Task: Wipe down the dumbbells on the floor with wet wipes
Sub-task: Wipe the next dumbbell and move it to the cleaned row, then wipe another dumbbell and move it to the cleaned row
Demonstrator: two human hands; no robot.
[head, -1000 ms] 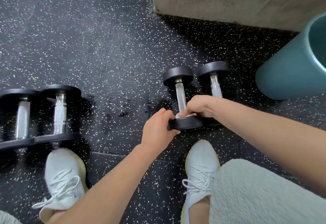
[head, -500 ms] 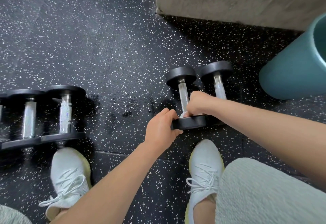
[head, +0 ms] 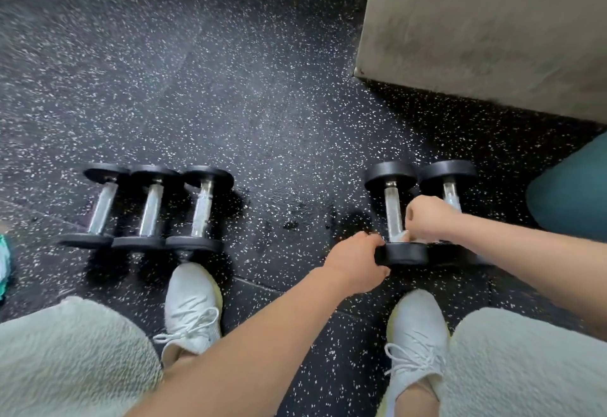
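Note:
Two black dumbbells with chrome handles lie side by side on the speckled floor at the right. My left hand (head: 356,260) grips the near head of the left one (head: 394,209). My right hand (head: 427,217) is curled over a white wet wipe (head: 401,236) pressed at the bottom of that handle, partly covering the second dumbbell (head: 450,175). Three more dumbbells (head: 149,206) lie in a row at the left, untouched.
A grey concrete block (head: 486,28) stands at the back right. A teal cylinder (head: 571,193) lies at the right edge. A teal and white item (head: 4,262) shows at the left edge. My white shoes (head: 192,305) stand just behind the dumbbells.
The view has swung left, bringing a third dumbbell of the left row into sight. My right hand has shifted slightly along the handle with the wipe. My left hand keeps its grip.

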